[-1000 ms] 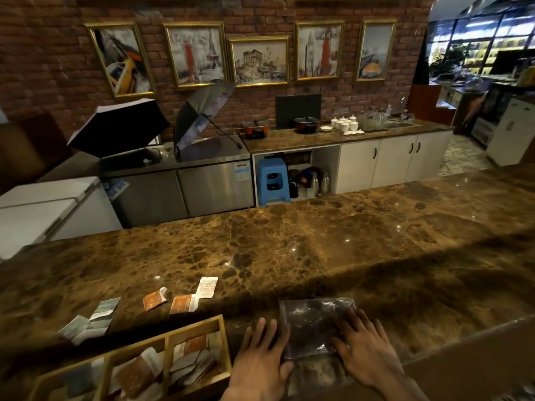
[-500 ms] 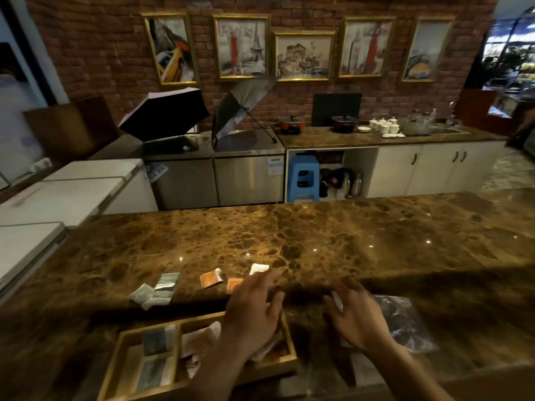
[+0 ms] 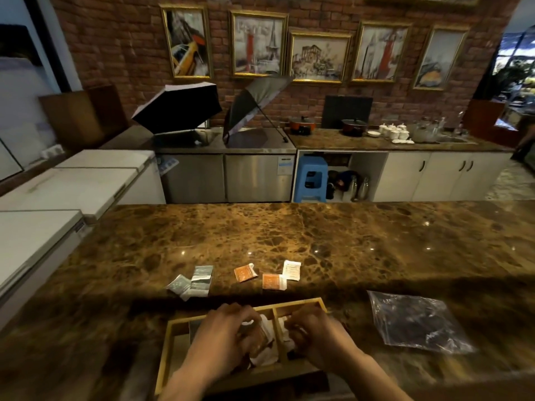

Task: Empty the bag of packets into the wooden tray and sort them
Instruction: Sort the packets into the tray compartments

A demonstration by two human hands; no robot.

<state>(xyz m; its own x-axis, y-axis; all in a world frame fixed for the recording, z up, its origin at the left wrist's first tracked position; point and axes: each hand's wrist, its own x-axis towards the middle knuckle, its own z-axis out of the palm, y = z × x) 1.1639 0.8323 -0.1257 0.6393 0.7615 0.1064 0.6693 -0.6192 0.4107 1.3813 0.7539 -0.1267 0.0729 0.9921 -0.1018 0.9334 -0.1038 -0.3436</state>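
Your left hand [image 3: 224, 332] and right hand [image 3: 314, 331] curl among packets [image 3: 265, 341] inside the wooden tray [image 3: 173, 325]; whether either grips one you cannot tell. Beyond its far edge, grey packets [image 3: 192, 282] and orange packets [image 3: 260, 276] lie on the marble counter [image 3: 289, 235]. The flat clear bag [image 3: 417, 321] rests right.

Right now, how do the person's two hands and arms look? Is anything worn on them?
Both hands are bare: no gloves, and no rings are visible on the left hand or the right hand. No watch or bracelet shows at the wrists. The forearms are uncovered up to the picture's bottom edge, so no sleeve is visible.
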